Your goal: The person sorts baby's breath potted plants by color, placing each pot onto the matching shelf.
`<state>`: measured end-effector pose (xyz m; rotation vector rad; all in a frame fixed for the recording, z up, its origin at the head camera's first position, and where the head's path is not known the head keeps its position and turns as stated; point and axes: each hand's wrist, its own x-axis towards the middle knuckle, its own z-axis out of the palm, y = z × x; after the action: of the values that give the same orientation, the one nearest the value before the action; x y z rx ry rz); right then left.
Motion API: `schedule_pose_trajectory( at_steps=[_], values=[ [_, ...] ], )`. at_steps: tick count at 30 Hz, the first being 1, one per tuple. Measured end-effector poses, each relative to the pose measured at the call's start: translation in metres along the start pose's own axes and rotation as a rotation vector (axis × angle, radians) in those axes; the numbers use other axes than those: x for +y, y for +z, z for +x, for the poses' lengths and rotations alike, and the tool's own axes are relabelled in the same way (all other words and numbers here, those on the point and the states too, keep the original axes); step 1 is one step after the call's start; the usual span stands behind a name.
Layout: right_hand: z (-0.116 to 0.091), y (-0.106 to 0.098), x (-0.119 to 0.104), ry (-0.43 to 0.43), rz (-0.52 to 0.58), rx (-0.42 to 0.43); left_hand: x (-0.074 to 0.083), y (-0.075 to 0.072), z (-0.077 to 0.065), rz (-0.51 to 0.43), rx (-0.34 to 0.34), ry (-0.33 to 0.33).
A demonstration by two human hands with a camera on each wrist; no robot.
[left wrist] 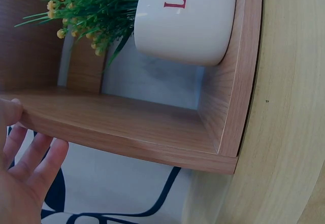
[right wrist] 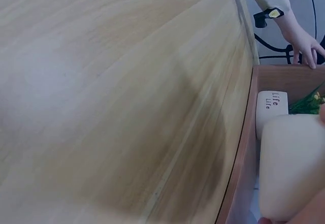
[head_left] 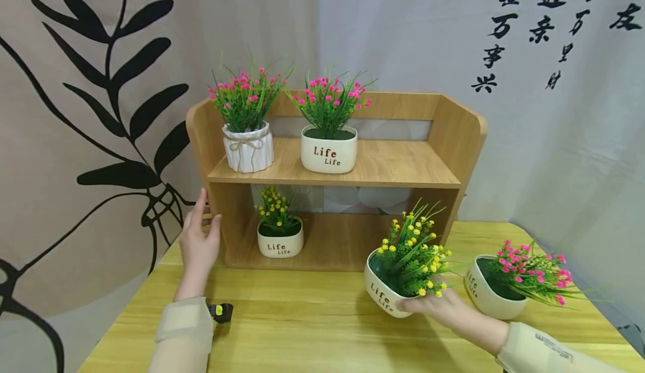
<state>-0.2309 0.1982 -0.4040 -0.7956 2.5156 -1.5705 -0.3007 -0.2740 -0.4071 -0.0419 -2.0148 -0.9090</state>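
My right hand (head_left: 433,300) grips a white pot of yellow artificial flowers (head_left: 388,283), lettered "Life", in front of the shelf's lower right part. The pot is off the table and tilted; in the right wrist view the white pot (right wrist: 289,163) hides part of the shelf. My left hand (head_left: 199,244) touches the left side panel of the wooden shelf (head_left: 332,183). Seen from the left wrist, its fingers (left wrist: 38,168) lie along the panel's outer side, with the thumb at the front edge. A second yellow-flowered pot (head_left: 280,245) stands at the left of the lower shelf.
On the upper shelf stand a white pleated pot with a bow (head_left: 248,149) and a "Life" pot (head_left: 329,152), both with pink flowers. Another pink-flowered pot (head_left: 496,294) leans over on the table (head_left: 282,328) at right. A patterned curtain (head_left: 398,37) hangs behind.
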Motion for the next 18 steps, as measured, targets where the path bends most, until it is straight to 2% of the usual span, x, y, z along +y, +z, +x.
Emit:
schedule_pose_trajectory(
  at_steps=[4,12,18],
  values=[
    [0.002,0.01,-0.003,0.05,-0.137,0.045,0.0,-0.001,0.0,0.011,0.0,0.003],
    [0.019,0.019,0.004,0.001,0.011,-0.085,0.001,-0.002,0.001,0.002,0.008,0.014],
    [0.032,0.023,0.013,-0.018,0.021,-0.129,0.0,-0.002,0.001,-0.016,-0.01,-0.008]
  ],
)
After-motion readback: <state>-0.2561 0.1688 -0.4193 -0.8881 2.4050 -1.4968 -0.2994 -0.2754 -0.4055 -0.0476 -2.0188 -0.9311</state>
